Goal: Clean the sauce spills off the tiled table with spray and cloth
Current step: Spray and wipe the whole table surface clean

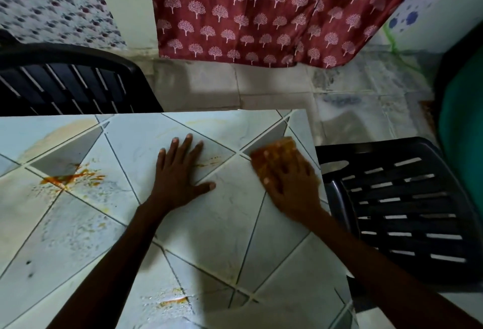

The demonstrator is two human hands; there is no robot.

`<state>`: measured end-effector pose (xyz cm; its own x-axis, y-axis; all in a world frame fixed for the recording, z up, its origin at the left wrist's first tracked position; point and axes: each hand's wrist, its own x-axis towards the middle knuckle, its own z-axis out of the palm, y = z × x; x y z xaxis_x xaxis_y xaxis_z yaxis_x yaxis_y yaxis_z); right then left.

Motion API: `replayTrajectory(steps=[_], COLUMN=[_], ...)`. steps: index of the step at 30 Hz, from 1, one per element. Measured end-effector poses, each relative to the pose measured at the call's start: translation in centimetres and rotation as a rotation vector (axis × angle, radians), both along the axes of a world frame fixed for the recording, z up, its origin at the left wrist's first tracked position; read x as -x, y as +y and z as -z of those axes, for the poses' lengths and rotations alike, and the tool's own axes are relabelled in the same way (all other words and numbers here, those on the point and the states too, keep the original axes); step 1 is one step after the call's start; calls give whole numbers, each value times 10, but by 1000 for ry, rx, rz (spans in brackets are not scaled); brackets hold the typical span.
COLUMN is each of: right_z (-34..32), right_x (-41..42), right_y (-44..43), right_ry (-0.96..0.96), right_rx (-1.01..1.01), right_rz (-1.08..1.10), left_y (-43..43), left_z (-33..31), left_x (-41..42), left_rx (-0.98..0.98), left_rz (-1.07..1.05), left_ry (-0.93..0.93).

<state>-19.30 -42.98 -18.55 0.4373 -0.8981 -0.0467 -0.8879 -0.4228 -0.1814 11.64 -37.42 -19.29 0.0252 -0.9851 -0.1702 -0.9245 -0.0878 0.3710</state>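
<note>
- The tiled table [214, 237] fills the near and left part of the view, its pale tiles set on the diagonal. The stretch near its right edge looks mostly wiped, while the left side is visibly dirty.
- A red tree-print curtain [261, 15] hangs at the far side, above the floor.
- Two black slatted chairs stand by the table, one at the right [407, 211] and one at the far left [65, 80].
- The left hand [180, 174] lies flat on the table near the middle, fingers spread wide and straight, holding nothing.
- The right hand [292, 185] presses down on the orange cloth [271, 151] close to the table's far right edge. Its fingers lie over the cloth rather than curling round it, though blur softens the detail.
- The largest sauce spill [70, 178] sits on the left, orange and splattered, well apart from the cloth.
- A pale smear [60, 132] marks the far left tiles.
- A smaller spill [172, 301] lies at the near edge.
- A thin streak [209, 163] runs between the two hands.
- No spray bottle can be made out.
- Judged from this, the wiping is under way but most of it is left: three spills and the smear await the cloth.
</note>
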Motion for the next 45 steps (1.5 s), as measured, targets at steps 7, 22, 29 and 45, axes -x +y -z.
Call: replayTrajectory(steps=[7, 22, 29, 45], right_z=[3, 1, -1, -2], right_x=[-142, -168, -117, -144], right_y=[-63, -69, 50, 41], right_ry=[-44, 6, -21, 18], right_rx=[140, 64, 63, 67], right_rz=[97, 116, -277, -557], left_y=[3, 4, 44, 99], left_z=[6, 7, -13, 3], left_x=[-2, -11, -53, -78], left_rx=[45, 92, 341, 160], left_rz=[3, -44, -315, -343], left_ry=[22, 230, 343, 11])
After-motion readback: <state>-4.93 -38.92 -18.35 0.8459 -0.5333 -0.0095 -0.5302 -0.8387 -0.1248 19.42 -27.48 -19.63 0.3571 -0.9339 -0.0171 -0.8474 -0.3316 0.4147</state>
